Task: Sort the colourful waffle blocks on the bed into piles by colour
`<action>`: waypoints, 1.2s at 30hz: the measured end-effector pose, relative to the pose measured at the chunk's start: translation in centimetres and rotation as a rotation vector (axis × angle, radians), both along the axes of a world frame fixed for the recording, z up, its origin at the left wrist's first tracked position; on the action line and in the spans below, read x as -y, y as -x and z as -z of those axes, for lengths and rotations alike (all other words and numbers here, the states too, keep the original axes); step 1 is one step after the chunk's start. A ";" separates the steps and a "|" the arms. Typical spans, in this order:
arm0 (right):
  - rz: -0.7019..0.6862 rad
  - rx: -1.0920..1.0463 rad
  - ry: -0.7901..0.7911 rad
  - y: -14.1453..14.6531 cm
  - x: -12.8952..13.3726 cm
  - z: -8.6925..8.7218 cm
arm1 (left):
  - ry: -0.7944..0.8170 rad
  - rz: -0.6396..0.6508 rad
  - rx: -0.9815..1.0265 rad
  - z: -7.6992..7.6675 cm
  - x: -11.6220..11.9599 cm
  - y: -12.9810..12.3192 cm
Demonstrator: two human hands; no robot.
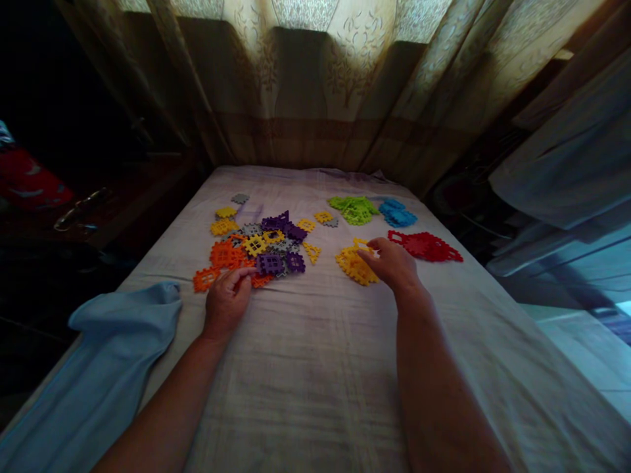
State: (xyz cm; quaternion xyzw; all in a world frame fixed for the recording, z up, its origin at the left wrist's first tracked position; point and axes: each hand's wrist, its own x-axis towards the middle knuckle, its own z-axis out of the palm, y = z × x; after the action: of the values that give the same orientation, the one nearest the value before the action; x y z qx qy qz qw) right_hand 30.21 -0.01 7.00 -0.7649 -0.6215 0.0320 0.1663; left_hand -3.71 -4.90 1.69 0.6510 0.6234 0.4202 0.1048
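Observation:
My left hand (228, 299) rests at the near edge of a mixed pile, its curled fingers touching the orange pieces (227, 253) and reaching a purple square piece (270, 264). Whether those fingers grip anything is hard to see. My right hand (393, 263) is over the yellow pile (355, 266), thumb and fingers closed on a yellow piece (362, 244) at the pile's top. Yellow, purple and gray pieces lie together in the mixed pile, with a yellow triangle (312, 252) at its right side.
Green pieces (353, 209), blue pieces (397, 213) and red pieces (426, 246) form separate piles on the sheet-covered surface (305, 368). A light blue cloth (118, 341) lies at the left. Curtains (315, 98) hang behind the far edge.

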 end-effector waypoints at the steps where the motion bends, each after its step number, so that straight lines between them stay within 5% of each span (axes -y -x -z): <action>1: 0.029 -0.002 0.018 -0.4 -0.1 0.2 | 0.001 0.001 0.000 0.0 0.0 0.0; 14: 0.111 0.056 0.144 -0.5 0.1 0.0 | -0.002 0.005 -0.011 -0.1 -0.1 0.0; 24: -0.349 0.086 0.001 7.4 0.3 1.5 | -0.007 -0.001 -0.015 0.0 -0.1 0.1; 36: -0.366 0.166 0.062 9.9 0.9 2.5 | 0.000 -0.004 -0.024 0.0 0.0 0.1</action>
State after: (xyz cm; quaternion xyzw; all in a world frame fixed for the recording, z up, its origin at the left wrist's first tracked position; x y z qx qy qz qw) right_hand 20.30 -0.90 4.50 -0.6441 -0.7603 0.0178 0.0824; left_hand -3.80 -4.87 1.74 0.6548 0.6259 0.4125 0.0965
